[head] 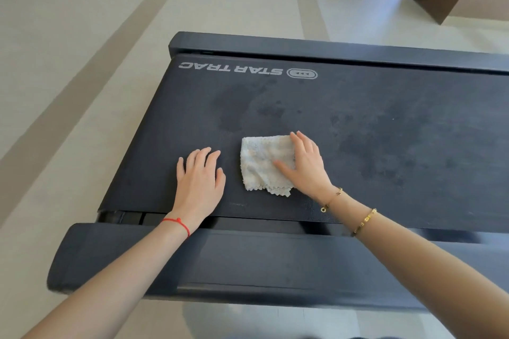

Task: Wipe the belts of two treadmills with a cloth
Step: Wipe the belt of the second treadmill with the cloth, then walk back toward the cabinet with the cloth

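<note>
Pressing flat on the cloth (pixel 265 165), the right hand (pixel 305 165) lies with its fingers straight and spread over the cloth's right half, thumb stretched across the middle — a flat, wide grip that pins the cloth down without curling round it. The cloth is a pale, crumpled square with zigzag edges, lying on the near part of the belt (pixel 385 124), close to the near side rail (pixel 248 261). The left hand (pixel 199 181) rests open on the belt just beside the cloth's left edge, palm down, holding nothing and apart from the cloth.

The belt's long axis runs left to right across the view, with the printed brand name near the far rail (pixel 330 51) at the left end. Darker damp-looking patches show beyond the cloth and off to the right, while much of the belt to the right looks dull and dry. I judge the wiping of this belt is partly done. Since the cloth sits under the right hand and the unwiped stretch lies to its right, the next stroke probably belongs to that hand — sweeping rightward along the belt.
</note>
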A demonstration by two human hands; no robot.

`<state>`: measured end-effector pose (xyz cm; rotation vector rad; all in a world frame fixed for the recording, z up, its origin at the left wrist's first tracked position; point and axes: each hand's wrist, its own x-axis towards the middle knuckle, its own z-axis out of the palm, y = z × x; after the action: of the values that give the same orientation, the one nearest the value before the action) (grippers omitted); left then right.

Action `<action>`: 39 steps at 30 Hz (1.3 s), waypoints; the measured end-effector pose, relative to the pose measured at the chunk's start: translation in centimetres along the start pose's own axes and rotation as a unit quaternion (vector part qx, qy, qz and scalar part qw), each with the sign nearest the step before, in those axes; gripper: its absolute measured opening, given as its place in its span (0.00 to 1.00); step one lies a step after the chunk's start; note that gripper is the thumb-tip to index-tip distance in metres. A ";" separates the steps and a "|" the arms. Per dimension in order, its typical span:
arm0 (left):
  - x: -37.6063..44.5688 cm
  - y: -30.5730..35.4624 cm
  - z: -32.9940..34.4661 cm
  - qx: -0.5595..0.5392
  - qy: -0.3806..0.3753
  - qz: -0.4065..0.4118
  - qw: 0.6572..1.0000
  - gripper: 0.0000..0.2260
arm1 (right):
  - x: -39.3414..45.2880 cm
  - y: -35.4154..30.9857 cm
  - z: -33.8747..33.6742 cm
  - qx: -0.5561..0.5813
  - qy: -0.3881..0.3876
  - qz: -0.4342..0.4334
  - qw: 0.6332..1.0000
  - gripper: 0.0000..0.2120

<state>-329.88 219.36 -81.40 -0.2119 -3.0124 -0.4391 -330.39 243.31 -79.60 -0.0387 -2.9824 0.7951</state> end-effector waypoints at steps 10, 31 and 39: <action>-1.3 1.2 0.4 -0.015 0.016 -0.021 1.000 0.18 | 1.9 0.9 1.5 0.003 -0.011 -0.011 1.000 0.33; -1.0 1.5 -2.5 -0.061 0.056 -0.017 0.996 0.16 | 1.8 -2.0 -0.2 0.421 -0.058 0.132 0.895 0.17; -3.4 3.5 -12.5 -0.065 0.012 -0.059 0.996 0.15 | 0.3 -7.7 -7.7 0.469 -0.141 0.222 0.843 0.18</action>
<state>-325.14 218.61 -68.82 -0.0366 -2.9853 -0.6432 -330.29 240.50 -69.09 -0.6203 -2.4454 2.3851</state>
